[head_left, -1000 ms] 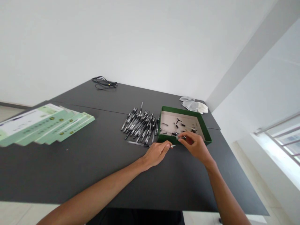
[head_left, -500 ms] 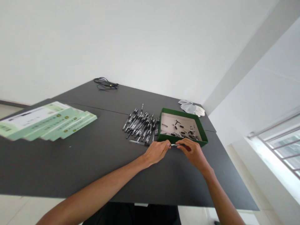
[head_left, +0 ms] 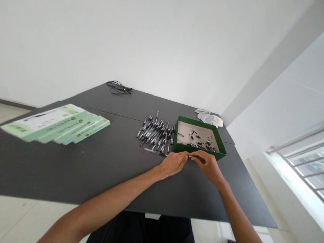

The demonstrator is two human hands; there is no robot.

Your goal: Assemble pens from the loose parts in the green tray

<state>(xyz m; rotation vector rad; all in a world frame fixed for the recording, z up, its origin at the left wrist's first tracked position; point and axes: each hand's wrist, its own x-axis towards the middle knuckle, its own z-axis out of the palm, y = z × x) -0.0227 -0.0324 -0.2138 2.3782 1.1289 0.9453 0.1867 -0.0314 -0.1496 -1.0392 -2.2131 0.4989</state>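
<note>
My left hand (head_left: 174,163) and my right hand (head_left: 207,164) meet just in front of a green box (head_left: 199,150) on a dark table (head_left: 101,165). Both pinch a thin pen (head_left: 191,156) held level between them, fingers closed on it. The green box holds several small black pen parts (head_left: 199,140) on its pale floor. A pile of several black pens (head_left: 157,132) lies left of the box. One single pen (head_left: 155,152) rests on the table beside my left hand.
Fanned green-and-white booklets (head_left: 58,123) lie at the table's left. A coiled black cable (head_left: 118,87) sits at the far edge. A crumpled white cloth or glove (head_left: 209,117) lies behind the box. A window with bars (head_left: 301,152) is at the right.
My right hand came out of the box toward my left hand, and both hands now close together on the pen. The camera view shifted slightly.
</note>
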